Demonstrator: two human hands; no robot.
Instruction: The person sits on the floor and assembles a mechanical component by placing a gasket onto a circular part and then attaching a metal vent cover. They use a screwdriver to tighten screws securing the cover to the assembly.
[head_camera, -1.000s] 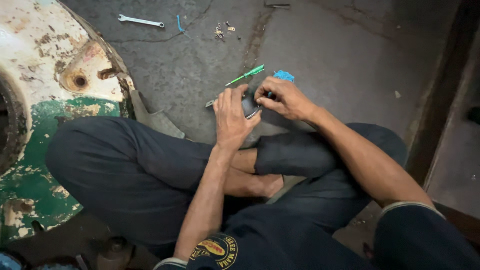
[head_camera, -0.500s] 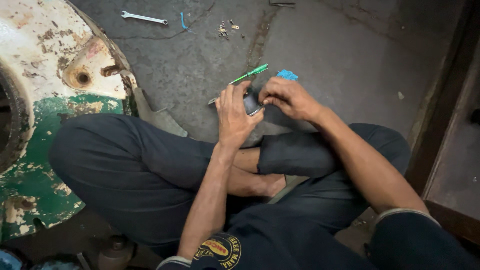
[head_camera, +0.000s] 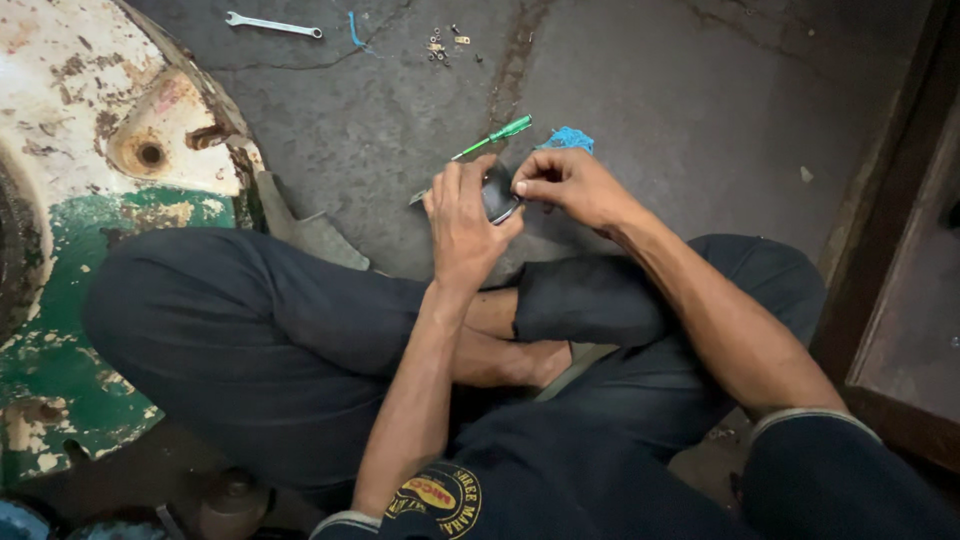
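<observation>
posture: person sits cross-legged on the concrete floor (head_camera: 700, 110), dark trousers, bare foot tucked under the knees
left hand (head_camera: 462, 225): raised over the lap, fingers wrapped around a small dark rounded part (head_camera: 498, 193), thumb side against it, grasping it
right hand (head_camera: 570, 185): fingertips pinched at the right edge of the same dark part, touching it; closed on the part, what exactly it pinches is too small to tell
dark part: held between both hands, above the floor, just in front of the crossed shins; mostly hidden by fingers
green screwdriver (head_camera: 490, 138): lies on the floor just beyond the hands, green handle pointing up-right, metal tip toward the left hand; contact with the hands cannot be told
blue cloth scrap (head_camera: 568, 138): on the floor just behind the right hand
wrench (head_camera: 272, 24): silver, flat on the floor, far top left, well apart from the hands
small screws (head_camera: 442, 45): loose cluster on the floor near the top edge, right of the wrench
blue wire piece (head_camera: 354, 30): between wrench and screws
round metal housing (head_camera: 90, 200): big, rusty, white and green peeling paint, at the person's left, touching the left knee area
wooden frame (head_camera: 890, 250): dark, along the right edge
</observation>
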